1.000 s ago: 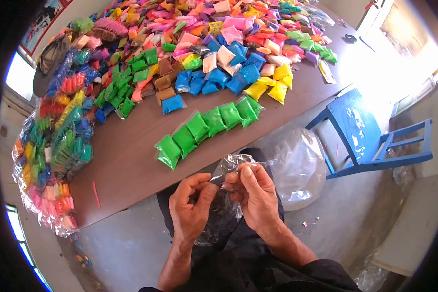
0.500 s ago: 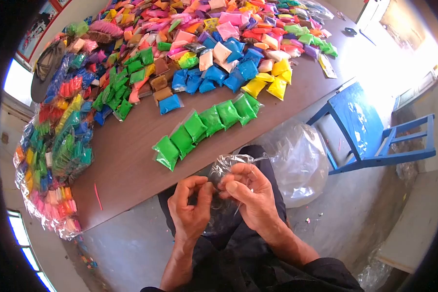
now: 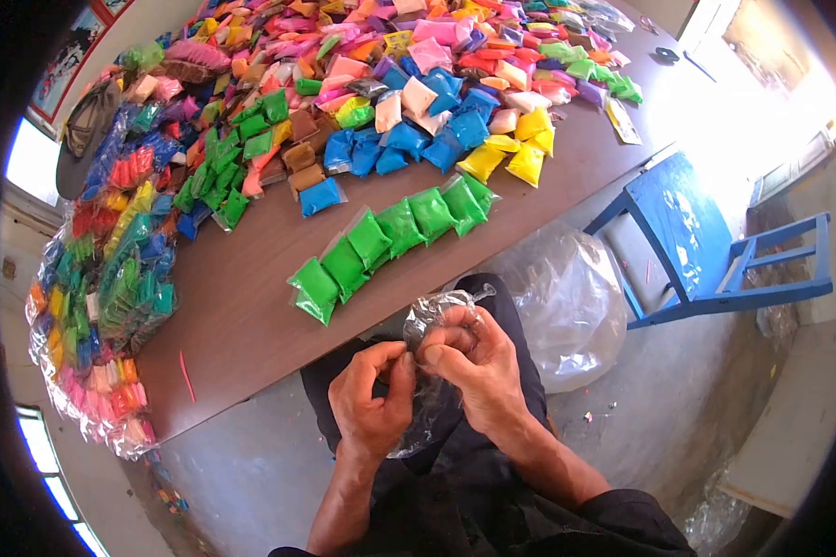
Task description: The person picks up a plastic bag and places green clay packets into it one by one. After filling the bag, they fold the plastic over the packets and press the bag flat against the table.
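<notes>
Both hands have drawn closer together: left hand and right hand pinch the clear plastic bag, now more bunched, over the lap below the table.

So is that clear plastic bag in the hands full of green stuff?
No, the clear plastic bag pinched between the left hand and right hand looks empty, while the green packets lie on the table.

Bare table lies beyond the hands; green packets block farther reach.
</notes>
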A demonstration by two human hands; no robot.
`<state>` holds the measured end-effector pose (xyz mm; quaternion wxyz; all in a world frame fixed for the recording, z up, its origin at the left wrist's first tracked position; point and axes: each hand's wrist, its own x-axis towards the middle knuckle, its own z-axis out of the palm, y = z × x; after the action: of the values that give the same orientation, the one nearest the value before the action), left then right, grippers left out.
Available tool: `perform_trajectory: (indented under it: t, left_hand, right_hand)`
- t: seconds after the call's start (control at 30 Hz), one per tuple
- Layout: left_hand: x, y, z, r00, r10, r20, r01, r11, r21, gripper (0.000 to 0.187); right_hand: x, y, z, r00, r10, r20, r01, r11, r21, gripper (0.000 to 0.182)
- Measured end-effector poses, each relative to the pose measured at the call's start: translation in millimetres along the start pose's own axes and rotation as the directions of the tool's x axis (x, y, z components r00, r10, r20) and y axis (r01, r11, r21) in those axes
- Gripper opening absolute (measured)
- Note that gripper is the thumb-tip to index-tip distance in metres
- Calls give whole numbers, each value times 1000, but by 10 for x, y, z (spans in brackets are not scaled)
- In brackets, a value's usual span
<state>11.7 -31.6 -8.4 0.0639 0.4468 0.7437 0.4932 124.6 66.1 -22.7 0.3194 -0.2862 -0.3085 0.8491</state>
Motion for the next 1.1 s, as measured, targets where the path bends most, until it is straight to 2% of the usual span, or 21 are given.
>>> perform_trajectory:
  t: [0.1, 0.3, 0.4, 0.67, 0.77, 0.87, 0.97, 1.1]
  left_hand:
    - [-7, 1, 7, 999, 32, -37, -32, 999, 12, 15]
    - [-24, 13, -22, 999, -47, -18, 47, 999, -20, 11]
    - [9, 10, -10, 999, 6, -47, -6, 1000, -15, 13]
    - [6, -25, -18, 989, -137, -64, 132, 988, -79, 12]
    - [-14, -77, -32, 978, -201, -55, 193, 973, -125, 11]
    - [-10, -61, -80, 972, -235, -27, 228, 962, -151, 13]
    - [4, -59, -109, 965, -263, -15, 253, 942, -219, 14]
    - [30, -34, -161, 953, -303, -22, 287, 919, -270, 17]
  right_hand:
    - [-7, 0, 6, 1000, 1, -19, -1, 1000, 0, 33]
    - [8, 49, -34, 999, -39, -4, 39, 997, 69, 31]
    - [-3, 41, -24, 999, -32, 1, 32, 997, 74, 32]
    - [-36, -33, -19, 998, 23, 62, -31, 992, 125, 33]
    - [-46, -30, -53, 999, 9, 34, -12, 995, 98, 32]
    - [-54, -66, -67, 997, 34, -72, -23, 989, 149, 26]
    - [-15, 31, -323, 993, 3, -122, 11, 993, 117, 22]
    - [81, -74, -548, 909, -27, -417, 95, 985, 144, 26]
